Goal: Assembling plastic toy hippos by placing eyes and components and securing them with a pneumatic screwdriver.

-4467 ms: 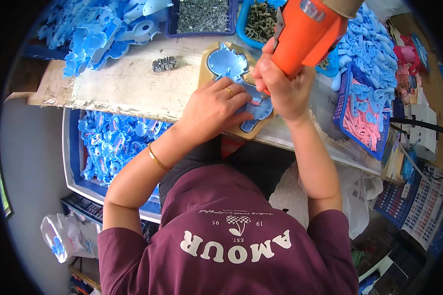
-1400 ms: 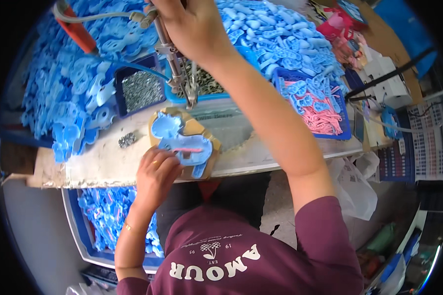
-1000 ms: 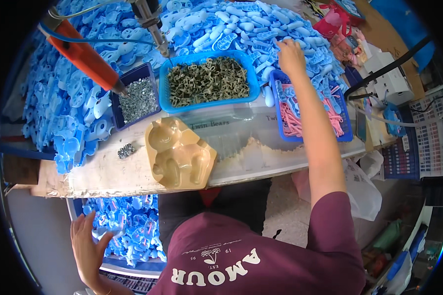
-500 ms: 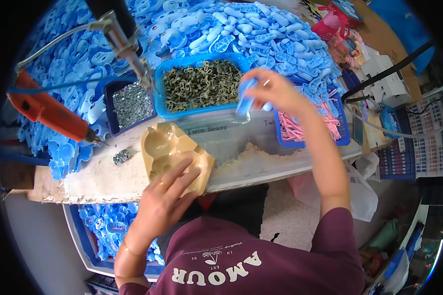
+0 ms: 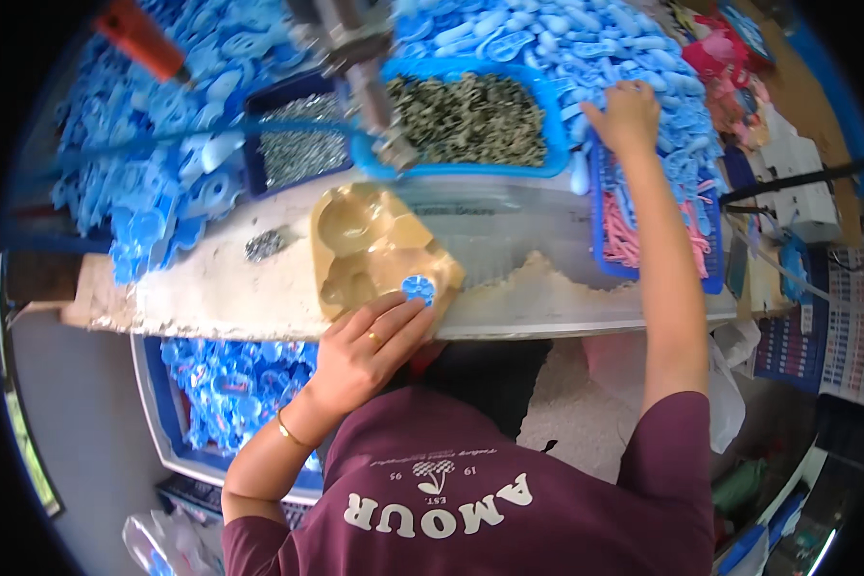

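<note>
A tan moulded fixture (image 5: pixel 355 274) with rounded hollows lies near the table's front edge. My left hand (image 5: pixel 370 348) rests on its front side, fingers stretched out. Their tips touch or nearly touch a small round blue plastic piece (image 5: pixel 418 289) seated in the fixture. Farther right, my right hand (image 5: pixel 628 123) reaches to the heap of light blue plastic parts (image 5: pixel 566 38), thumb apart from bent fingers. Nothing shows in its grasp, though the fingertips are partly hidden. Below that forearm stands a blue basket (image 5: pixel 600 226) of pink sticks (image 5: pixel 622 235) and blue parts.
A bright blue tray (image 5: pixel 470 171) holds dull metal clips; a dark blue tray (image 5: pixel 255 158) holds small silvery pieces. Loose metal bits (image 5: pixel 264 245) lie left of the fixture. A metal tool mount (image 5: pixel 370 96) and an orange power screwdriver (image 5: pixel 144 40) hang overhead. A blue bin (image 5: pixel 158 408) stands below the table.
My right hand has moved from above the table to the heap at back right; the blue part it held is no longer seen in it. A round blue piece now shows in the fixture.
</note>
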A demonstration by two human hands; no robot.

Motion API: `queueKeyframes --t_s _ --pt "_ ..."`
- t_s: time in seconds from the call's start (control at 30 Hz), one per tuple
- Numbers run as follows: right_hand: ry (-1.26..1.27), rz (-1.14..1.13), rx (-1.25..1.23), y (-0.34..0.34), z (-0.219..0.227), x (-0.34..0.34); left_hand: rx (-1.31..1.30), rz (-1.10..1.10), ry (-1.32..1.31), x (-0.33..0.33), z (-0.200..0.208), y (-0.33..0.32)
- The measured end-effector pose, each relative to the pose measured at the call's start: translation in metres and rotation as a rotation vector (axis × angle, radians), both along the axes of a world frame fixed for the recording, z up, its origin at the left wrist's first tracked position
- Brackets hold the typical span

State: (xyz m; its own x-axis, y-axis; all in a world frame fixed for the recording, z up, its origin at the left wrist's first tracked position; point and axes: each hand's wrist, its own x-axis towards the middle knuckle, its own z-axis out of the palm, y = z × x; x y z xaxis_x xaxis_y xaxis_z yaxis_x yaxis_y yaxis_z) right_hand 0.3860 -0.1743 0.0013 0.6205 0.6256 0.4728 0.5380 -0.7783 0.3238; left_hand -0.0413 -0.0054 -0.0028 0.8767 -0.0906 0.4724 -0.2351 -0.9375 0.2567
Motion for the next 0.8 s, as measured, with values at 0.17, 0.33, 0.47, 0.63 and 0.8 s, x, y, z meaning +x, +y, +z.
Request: queueKeyframes --t_s 0.17,0.33,0.47,0.63,0.8 --pt "0.207 -0.022 -0.008 0.011 0.003 0.005 -0.036 0.031 0.048 -0.012 -0.021 0.000" --pt "0.714 0.307 0.422 0.031 0.033 -0.068 -0.087 0.025 0.022 -0.005 -0.029 -0.001" --pt "1.049 0.876 0.281 0.060 0.048 -0.201 -0.040 0.005 -0.051 -0.021 -0.026 0.004" --pt "0.821 1.012 0.012 0.076 0.019 -0.275 -0.018 -0.028 -0.209 -0.042 -0.022 0.027" --pt "0.817 1.009 -0.073 0.085 0.021 -0.288 0.024 0.369 -0.240 -0.054 -0.012 0.085"
